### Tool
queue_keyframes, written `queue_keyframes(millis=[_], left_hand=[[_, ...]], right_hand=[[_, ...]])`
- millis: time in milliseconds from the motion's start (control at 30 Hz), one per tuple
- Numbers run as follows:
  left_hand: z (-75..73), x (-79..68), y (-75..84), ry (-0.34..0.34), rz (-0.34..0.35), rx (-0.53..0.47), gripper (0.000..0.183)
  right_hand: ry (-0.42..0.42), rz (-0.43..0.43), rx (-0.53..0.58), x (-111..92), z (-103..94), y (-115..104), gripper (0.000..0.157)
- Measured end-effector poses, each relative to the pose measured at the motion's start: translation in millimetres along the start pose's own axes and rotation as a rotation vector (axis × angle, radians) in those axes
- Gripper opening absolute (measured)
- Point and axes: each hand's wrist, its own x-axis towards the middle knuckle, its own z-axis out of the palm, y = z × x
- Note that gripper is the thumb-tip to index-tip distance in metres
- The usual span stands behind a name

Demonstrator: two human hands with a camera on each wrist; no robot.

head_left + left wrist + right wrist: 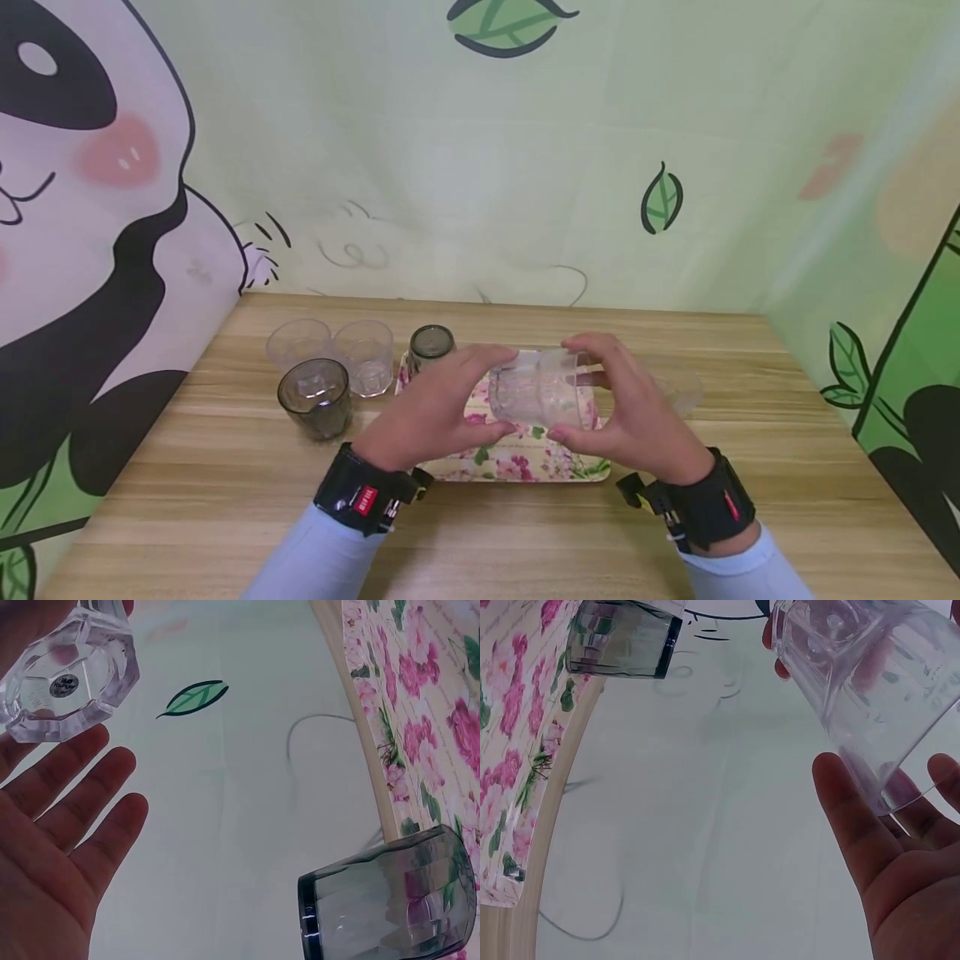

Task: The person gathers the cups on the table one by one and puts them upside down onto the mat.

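1. The clear faceted tumbler is held sideways above the floral tray — probably steadied from both ends.
2. Left hand clamped on its base, right hand on its rim; exact fingertip contact is hard to see.
3. Smoked tumbler stands mouth-down on the tray.

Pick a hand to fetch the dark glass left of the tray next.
Left, probably. The left hand is nearer that dark glass; the right hand is farther, toward the right of the tray. Both hold the clear glass, so the right would need to keep it.
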Motion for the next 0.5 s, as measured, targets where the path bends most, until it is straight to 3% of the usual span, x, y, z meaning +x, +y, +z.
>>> queue_keyframes(millis=[500], left_hand=[[-1.6,-0.7,4.4,0.011,0.015,-0.041,0.077]], right_hand=[[-0.006,0.015,-0.014,-0.5,0.7,-4.7,0.095]])
